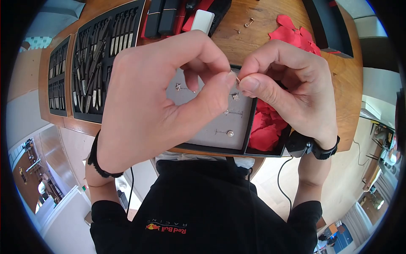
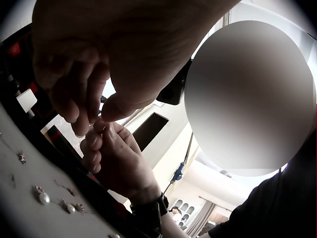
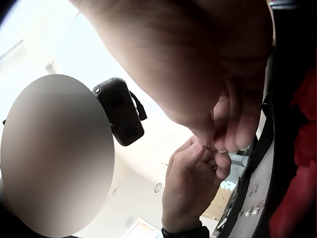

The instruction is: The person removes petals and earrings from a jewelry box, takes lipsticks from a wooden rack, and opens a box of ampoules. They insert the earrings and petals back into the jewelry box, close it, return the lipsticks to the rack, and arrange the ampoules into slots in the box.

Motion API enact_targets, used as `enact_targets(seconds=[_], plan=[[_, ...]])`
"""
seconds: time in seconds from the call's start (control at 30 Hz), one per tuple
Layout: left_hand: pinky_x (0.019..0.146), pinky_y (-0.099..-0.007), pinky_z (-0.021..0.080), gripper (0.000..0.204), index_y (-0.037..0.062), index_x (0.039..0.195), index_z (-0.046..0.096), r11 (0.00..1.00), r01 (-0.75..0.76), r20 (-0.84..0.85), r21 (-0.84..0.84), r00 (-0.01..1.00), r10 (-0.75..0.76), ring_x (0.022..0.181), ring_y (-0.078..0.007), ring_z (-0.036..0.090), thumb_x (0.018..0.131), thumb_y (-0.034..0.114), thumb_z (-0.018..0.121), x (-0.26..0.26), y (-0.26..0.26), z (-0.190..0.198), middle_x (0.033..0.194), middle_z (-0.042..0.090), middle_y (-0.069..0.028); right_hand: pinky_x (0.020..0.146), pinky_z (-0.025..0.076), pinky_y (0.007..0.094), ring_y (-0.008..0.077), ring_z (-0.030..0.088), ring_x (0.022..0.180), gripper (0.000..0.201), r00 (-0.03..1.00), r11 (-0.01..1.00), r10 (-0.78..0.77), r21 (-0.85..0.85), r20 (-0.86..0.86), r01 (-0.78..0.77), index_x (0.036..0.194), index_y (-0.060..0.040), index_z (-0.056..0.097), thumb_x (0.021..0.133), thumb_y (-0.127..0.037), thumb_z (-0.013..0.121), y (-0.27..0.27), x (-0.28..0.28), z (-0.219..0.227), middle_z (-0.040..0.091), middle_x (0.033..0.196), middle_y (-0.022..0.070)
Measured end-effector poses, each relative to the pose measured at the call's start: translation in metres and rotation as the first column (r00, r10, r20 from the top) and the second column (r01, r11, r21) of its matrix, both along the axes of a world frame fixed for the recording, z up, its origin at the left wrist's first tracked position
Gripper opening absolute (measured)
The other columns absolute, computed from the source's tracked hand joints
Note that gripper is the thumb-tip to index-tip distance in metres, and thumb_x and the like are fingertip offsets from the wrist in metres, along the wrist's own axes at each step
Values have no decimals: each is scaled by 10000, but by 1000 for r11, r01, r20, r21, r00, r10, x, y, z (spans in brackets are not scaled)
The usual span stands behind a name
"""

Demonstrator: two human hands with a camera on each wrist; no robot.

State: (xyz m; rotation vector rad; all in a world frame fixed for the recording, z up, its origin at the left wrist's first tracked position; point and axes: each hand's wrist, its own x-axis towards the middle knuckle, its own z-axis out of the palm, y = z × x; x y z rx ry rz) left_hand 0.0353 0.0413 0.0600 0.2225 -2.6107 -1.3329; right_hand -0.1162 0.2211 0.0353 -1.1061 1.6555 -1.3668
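Both hands meet above an open black jewellery box (image 1: 250, 127). My left hand (image 1: 226, 81) and right hand (image 1: 246, 83) pinch a tiny metal earring piece (image 1: 238, 79) between thumbs and forefingers, fingertips almost touching. The piece is too small to make out in detail. Below them the box's grey pad (image 1: 203, 133) carries a star stud (image 1: 178, 86), a heart stud (image 1: 235, 97), another stud (image 1: 227, 112) and a round stud (image 1: 229, 133). In the left wrist view the left hand (image 2: 99, 106) meets the right hand (image 2: 114, 158) over studs (image 2: 44, 198) on the pad. The right wrist view shows the right hand (image 3: 220, 134) above the left hand (image 3: 193, 183).
Red petals (image 1: 266, 131) fill the box's right compartment, and more red petals (image 1: 296, 36) lie on the wooden table behind. Black tool trays (image 1: 101, 55) sit at the far left. A white case (image 1: 202, 21) and loose earring parts (image 1: 249, 22) lie beyond the hands.
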Motion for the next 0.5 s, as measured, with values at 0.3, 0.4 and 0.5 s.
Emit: enact_targets(seconds=[0.3, 0.4, 0.5], plan=[[643, -285, 511, 312, -31, 1023, 741, 924, 10, -324, -383, 935, -145, 772, -199, 684, 756, -47, 901, 4, 5, -6, 911, 741, -126, 793, 597, 244, 112, 720, 864, 134, 977, 998, -6, -57, 211, 19, 1073, 54, 701, 1001, -51, 743, -1, 3, -3, 739, 951, 78], [608, -291, 526, 323, -61, 1048, 741, 916, 3, -390, -401, 904, -174, 760, -221, 701, 760, -67, 888, 4, 4, -9, 903, 742, -149, 791, 596, 248, 109, 722, 860, 136, 973, 998, -2, -62, 229, 16, 1080, 51, 717, 1007, -63, 739, -1, 2, -1, 744, 953, 78], [602, -289, 527, 294, -62, 1041, 747, 899, -20, -382, -437, 909, -165, 747, -228, 700, 776, -76, 873, 8, 9, -6, 902, 745, -149, 801, 593, 254, 105, 722, 866, 158, 965, 998, -1, -65, 261, 18, 1097, 47, 737, 1018, -89, 731, -2, 3, -3, 749, 957, 74]])
